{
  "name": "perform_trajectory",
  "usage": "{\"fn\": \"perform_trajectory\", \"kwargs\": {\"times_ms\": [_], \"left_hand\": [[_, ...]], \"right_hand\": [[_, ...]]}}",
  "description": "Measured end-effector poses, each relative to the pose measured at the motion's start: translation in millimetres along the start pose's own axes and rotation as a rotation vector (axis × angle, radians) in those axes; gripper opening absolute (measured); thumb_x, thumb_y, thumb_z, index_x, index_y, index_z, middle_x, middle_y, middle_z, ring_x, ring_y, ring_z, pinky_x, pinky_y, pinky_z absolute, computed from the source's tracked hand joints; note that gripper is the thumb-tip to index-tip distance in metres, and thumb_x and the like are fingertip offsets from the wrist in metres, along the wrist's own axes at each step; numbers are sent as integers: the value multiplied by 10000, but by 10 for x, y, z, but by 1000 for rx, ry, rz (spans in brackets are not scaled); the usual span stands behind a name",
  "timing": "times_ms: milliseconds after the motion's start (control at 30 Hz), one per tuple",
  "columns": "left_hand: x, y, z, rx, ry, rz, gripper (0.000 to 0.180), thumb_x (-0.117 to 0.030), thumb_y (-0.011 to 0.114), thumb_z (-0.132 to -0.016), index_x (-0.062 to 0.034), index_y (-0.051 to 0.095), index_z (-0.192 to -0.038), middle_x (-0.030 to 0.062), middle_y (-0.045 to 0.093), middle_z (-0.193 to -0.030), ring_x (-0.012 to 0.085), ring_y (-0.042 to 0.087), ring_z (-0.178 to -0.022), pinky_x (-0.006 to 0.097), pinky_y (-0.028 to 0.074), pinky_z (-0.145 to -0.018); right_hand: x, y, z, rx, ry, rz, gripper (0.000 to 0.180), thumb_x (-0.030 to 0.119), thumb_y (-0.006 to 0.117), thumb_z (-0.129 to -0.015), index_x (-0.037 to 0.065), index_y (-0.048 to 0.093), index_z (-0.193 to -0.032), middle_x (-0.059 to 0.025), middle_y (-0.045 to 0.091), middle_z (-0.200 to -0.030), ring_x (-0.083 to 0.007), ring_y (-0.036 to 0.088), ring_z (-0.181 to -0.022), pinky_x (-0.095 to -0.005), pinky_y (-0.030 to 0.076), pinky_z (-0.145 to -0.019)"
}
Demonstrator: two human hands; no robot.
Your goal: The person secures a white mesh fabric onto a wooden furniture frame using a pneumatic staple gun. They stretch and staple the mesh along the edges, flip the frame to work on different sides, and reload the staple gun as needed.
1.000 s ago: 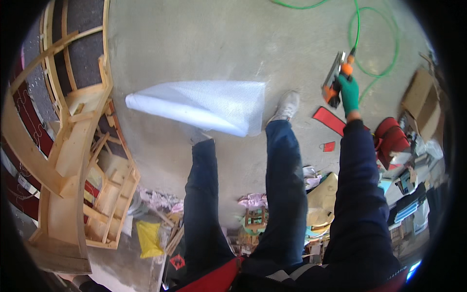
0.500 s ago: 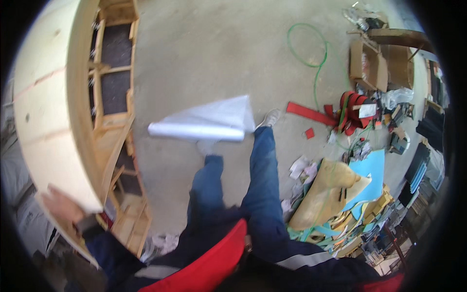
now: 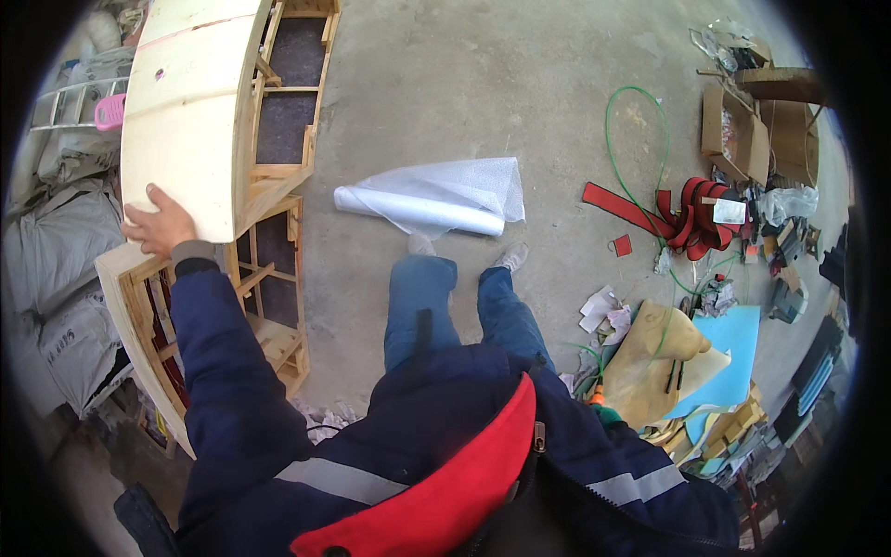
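Note:
My left hand (image 3: 160, 223) rests on the near end of a curved panel of pale wood (image 3: 188, 121), with its fingers spread and the palm against the panel's edge. The panel lies on top of a wooden frame (image 3: 258, 181) with slats and dark backing showing on its inner side. Below the hand, a second curved frame (image 3: 130, 269) reaches toward me, open on top, with bare wooden ribs. My right hand is out of view. Beside the right of my jacket a small green and orange object (image 3: 601, 407) shows in part; I cannot make out what it is.
A partly unrolled roll of bubble wrap (image 3: 422, 212) lies on the concrete floor before my feet. To the right are coiled red strapping (image 3: 691, 218), green cord (image 3: 608, 144), a cardboard box (image 3: 733, 135) and a heap of foam scraps (image 3: 654, 357). Grey sacks (image 3: 65, 246) line the left.
The view has shifted, so the wooden frames and floor items sit farther right. My left hand stays at the panel's near end, appearing higher, with more of the sleeve showing. My legs have shifted in a step.

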State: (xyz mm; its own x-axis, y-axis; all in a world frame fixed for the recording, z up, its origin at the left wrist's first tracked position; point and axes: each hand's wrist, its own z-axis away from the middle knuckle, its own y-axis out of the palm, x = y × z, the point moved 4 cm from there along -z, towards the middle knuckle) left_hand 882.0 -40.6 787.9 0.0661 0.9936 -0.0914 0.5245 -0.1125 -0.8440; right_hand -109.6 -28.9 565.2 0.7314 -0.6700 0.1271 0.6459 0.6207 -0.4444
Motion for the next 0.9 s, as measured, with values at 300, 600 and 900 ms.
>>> {"fn": "perform_trajectory", "kwargs": {"times_ms": [300,600,900], "left_hand": [[-336,-261,544,-9,-19,-14,753,-613,487,-1012,-142,376,-1588,232,202,-1686,575,478,-1277,620,496,-1000],[-577,-406,1046,8,-13,-3,744,-563,507,-1029,-110,359,-1601,235,170,-1690,537,489,-1287,600,496,-1029],[-850,-514,1816,36,1,47,802,-586,514,-1033,-131,288,-1654,250,122,-1713,607,351,-1410,659,421,-1104]], "right_hand": [[-127,-166,-115,33,-44,-25,278,293,692,-878,29,648,-956,-143,676,-766,-324,684,-694,-451,538,-654],[-360,-290,-152,62,-10,-27,244,268,687,-873,34,643,-930,-128,662,-747,-308,674,-674,-438,532,-635],[-288,-267,-252,64,-58,-57,211,242,683,-869,40,637,-903,-114,648,-727,-291,665,-654,-424,526,-617]]}}
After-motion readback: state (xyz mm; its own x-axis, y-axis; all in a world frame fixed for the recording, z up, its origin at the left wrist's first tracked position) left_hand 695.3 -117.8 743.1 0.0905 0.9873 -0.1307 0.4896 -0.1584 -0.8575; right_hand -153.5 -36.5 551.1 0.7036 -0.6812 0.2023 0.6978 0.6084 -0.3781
